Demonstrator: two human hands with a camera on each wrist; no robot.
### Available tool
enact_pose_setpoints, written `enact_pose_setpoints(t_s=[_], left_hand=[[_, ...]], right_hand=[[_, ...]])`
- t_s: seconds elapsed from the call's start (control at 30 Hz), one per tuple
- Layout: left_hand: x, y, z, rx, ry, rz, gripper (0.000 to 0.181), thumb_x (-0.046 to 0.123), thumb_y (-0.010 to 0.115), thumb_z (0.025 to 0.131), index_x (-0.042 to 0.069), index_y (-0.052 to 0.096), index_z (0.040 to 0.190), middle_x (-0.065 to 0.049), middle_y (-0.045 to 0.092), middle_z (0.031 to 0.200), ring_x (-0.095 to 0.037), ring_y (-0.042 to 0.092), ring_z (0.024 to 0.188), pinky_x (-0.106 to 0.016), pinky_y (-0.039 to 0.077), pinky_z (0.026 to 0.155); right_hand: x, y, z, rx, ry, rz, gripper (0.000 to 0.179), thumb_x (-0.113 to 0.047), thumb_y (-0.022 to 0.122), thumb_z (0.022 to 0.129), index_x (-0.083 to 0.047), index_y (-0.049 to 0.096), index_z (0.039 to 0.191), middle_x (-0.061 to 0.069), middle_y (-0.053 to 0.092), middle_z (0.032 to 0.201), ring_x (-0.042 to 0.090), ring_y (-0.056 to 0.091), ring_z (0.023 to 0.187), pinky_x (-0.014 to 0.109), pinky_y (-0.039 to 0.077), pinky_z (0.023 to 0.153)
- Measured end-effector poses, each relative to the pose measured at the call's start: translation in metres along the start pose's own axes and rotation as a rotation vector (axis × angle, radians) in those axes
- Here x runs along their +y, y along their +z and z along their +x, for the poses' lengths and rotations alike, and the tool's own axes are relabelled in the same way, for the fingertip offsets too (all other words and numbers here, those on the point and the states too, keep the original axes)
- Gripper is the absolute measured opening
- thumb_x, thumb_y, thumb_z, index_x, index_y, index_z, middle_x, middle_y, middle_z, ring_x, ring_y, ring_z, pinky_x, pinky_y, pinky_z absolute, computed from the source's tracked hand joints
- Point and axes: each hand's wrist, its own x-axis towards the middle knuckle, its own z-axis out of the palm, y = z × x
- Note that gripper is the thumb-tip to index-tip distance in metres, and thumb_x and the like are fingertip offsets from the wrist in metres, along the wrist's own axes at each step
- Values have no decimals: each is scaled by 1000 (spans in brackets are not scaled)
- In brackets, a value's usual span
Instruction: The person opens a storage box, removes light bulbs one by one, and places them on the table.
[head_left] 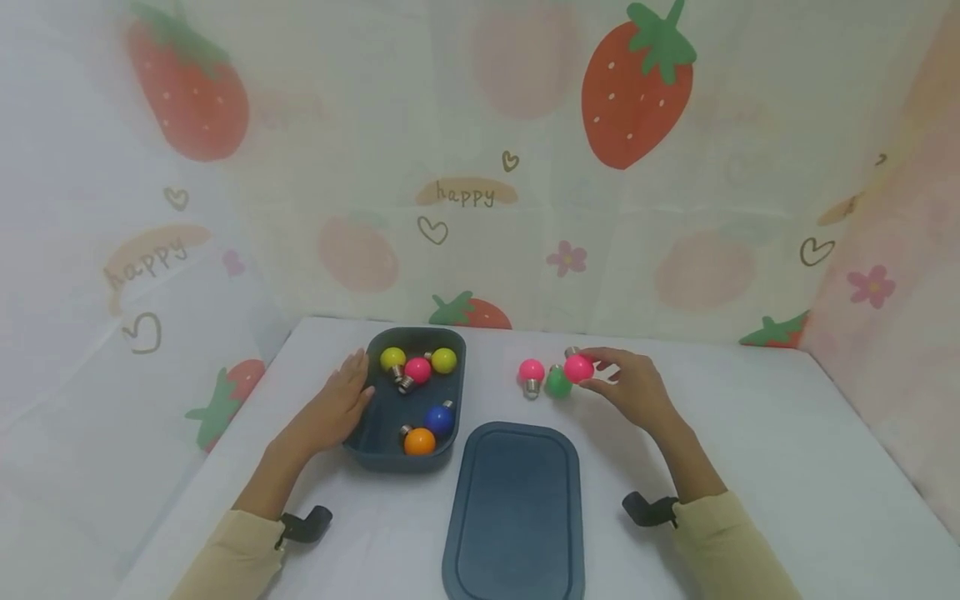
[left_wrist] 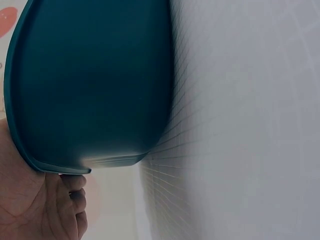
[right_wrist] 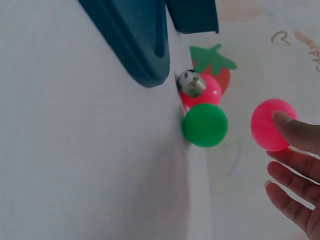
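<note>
Glossy pink round bulb with a silver metal screw base [head_left: 578,367], pinched between thumb and fingertips of the right hand [head_left: 636,387], lifted clear of the table; remaining fingers loosely bent and spread, with nothing else in the grip. Just beside and below, on the table, a shiny green round bulb with a metal base [head_left: 558,382]; next to that, farther left, a second pink bulb [head_left: 532,372], lying with metal base toward the wearer. Left of these, a deep dark-blue rectangular box with rounded corners [head_left: 386,437], holding five bulbs: two yellow [head_left: 392,359] and one pink [head_left: 417,370] at the far end, one blue [head_left: 439,421] and one orange [head_left: 420,442] at the near end. Eight bulbs in all: three pink, two yellow, one each of green, blue and orange. Against the box's left side, the left hand [head_left: 339,410], fingers extended along the rim. To the right of the box and nearer the wearer, one matching flat lid [head_left: 513,517]. Beneath everything, a white-covered table [head_left: 765,433]; around it, pale fabric walls [head_left: 360,125] printed with strawberries, hearts, pink flowers and "happy". At the lower edge, two beige sleeves [head_left: 735,542], with a small black device [head_left: 648,509] on each wrist.
</note>
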Motion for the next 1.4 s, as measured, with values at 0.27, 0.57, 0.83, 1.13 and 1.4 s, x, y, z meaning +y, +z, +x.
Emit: enact_pose_setpoints(t_s=[0.27, 0.57, 0.83, 1.13, 1.4], left_hand=[[0, -3, 2, -2, 6, -9, 65, 25, 40, 110, -6, 11, 159, -25, 7, 167, -42, 7, 154, -60, 10, 122], [-1, -1, 1, 2, 5, -16, 65, 25, 40, 110, -7, 11, 159, -25, 8, 167, -42, 7, 154, -60, 9, 122], [3, -1, 0, -1, 2, -19, 65, 26, 40, 110, -6, 11, 159, -24, 8, 167, -41, 7, 154, -59, 10, 123], [2, -2, 0, -1, 3, -14, 66, 29, 38, 111, -6, 11, 159, -24, 8, 167, -41, 7, 154, -59, 9, 123], [3, -2, -1, 0, 1, -27, 64, 24, 40, 110, -7, 11, 159, -25, 8, 167, -42, 7, 154, -59, 9, 123]], right_hand=[[10, 5, 1, -36, 73, -26, 49, -23, 82, 87, -14, 68, 133, 10, 72, 121, 31, 66, 103, 43, 60, 80], [21, 12, 0, -59, 88, -24, 46, -18, 82, 87, -11, 69, 131, 12, 72, 119, 32, 65, 102, 42, 58, 79], [30, 15, -2, -84, 124, -36, 46, -19, 80, 88, -13, 69, 131, 11, 72, 119, 31, 64, 103, 42, 58, 79], [33, 14, -2, -92, 132, -40, 43, -17, 78, 90, -13, 69, 132, 12, 72, 119, 31, 64, 103, 45, 57, 81], [35, 17, -3, -116, 131, -55, 41, -19, 75, 92, -11, 68, 132, 14, 71, 120, 32, 64, 104, 47, 55, 82]])
